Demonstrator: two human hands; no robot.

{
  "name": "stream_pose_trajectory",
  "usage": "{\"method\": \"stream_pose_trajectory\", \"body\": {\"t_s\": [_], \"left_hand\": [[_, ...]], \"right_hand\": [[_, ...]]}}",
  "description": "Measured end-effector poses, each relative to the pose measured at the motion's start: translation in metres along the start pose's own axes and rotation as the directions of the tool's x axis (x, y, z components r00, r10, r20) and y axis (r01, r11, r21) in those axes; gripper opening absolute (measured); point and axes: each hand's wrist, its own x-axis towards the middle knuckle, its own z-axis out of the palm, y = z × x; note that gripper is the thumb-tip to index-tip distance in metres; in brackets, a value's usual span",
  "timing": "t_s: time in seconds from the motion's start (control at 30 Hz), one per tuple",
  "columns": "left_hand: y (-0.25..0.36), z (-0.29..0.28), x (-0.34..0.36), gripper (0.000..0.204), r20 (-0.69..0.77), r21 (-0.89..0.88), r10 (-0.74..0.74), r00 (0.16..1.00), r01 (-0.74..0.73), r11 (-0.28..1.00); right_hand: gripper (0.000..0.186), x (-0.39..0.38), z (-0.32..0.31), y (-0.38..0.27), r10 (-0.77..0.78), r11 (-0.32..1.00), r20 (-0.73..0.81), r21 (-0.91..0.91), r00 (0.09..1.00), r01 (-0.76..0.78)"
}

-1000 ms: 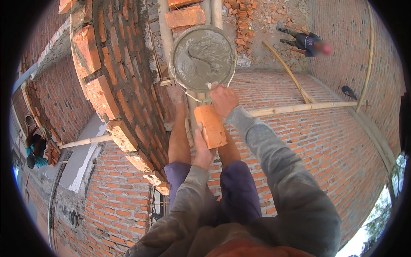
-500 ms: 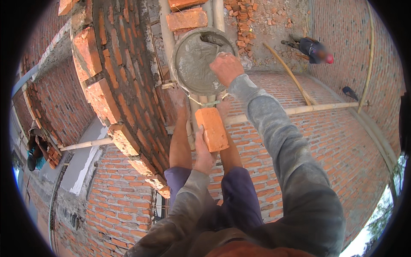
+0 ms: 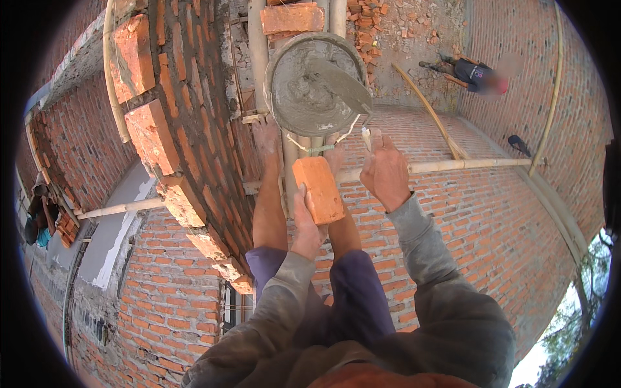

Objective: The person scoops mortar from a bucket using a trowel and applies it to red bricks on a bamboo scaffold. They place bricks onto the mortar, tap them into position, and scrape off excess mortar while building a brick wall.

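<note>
My left hand [image 3: 308, 226] grips an orange brick [image 3: 318, 189] from below and along its left side, in front of my legs. Beyond it stands a round bucket [image 3: 269, 97] with wet grey mortar [image 3: 294, 87] inside and a cord handle at its near rim. My right hand [image 3: 386, 169] is closed around the pale handle of a trowel [image 3: 341, 85], right of the bucket's near side. The mortar-smeared blade reaches over the rim into the bucket. How deep its tip sits in the mortar is hard to tell.
To my left runs a brick wall [image 3: 187, 129] with mortar on top and bricks [image 3: 152, 136] along its outer edge. My bare feet stand by bamboo poles [image 3: 446, 165]. A loose brick [image 3: 292, 18] lies beyond the bucket. Other people [image 3: 477, 76] are below right and far left [image 3: 40, 216].
My right hand has drawn back toward me from over the bucket, and the trowel blade now shows across the mortar. My left hand keeps the brick in nearly the same place.
</note>
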Motion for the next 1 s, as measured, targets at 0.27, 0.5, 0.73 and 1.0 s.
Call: {"method": "stream_pose_trajectory", "body": {"t_s": [0.27,0.5,0.73,1.0], "left_hand": [[-0.007,-0.005,0.006,0.060,-0.033,0.002,0.006,0.999,-0.006,1.000],[-0.007,-0.006,-0.001,0.054,0.031,0.035,-0.069,0.997,0.068,0.997],[-0.012,-0.007,0.004,0.059,-0.034,0.068,-0.062,0.998,0.064,0.996],[-0.013,-0.004,0.005,0.061,-0.074,0.135,-0.041,0.996,0.051,0.990]], "right_hand": [[0.024,0.015,-0.003,-0.014,0.123,0.989,0.240,0.055,0.963,-0.140],[0.028,0.046,0.009,0.011,0.136,0.973,0.002,0.189,0.991,-0.134],[0.025,0.048,0.049,0.029,0.151,0.828,0.119,0.527,0.981,-0.192],[0.028,0.025,0.040,-0.029,0.051,0.995,0.039,0.081,0.998,-0.054]]}}
